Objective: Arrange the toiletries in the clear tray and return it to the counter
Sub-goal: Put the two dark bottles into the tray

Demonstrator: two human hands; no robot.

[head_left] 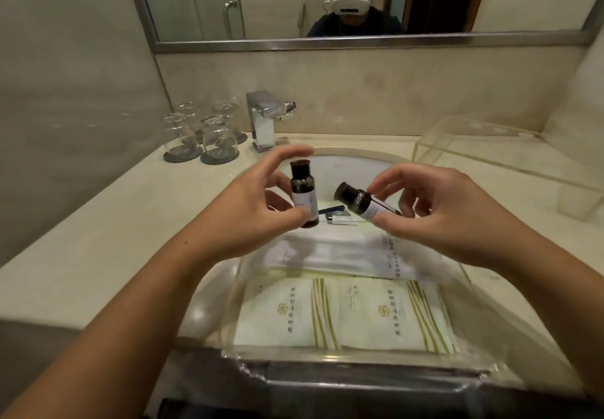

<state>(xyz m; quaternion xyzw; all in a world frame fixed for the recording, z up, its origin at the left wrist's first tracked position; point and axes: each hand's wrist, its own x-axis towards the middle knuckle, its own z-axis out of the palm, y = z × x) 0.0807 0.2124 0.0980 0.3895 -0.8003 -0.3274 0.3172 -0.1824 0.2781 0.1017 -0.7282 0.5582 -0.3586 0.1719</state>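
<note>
A clear acrylic tray rests over the sink at the counter's front edge. Two white packets with gold stripes lie side by side in its near part, and a long white wrapped packet lies behind them. My left hand holds a small dark bottle upright above the tray's far end. My right hand holds a second dark bottle tilted, its cap pointing left. A small tube and a dark thin item lie below the bottles.
A chrome faucet stands behind the sink. Several upturned glasses on dark coasters sit at the back left. A clear acrylic cover lies on the counter at the right. A mirror hangs above.
</note>
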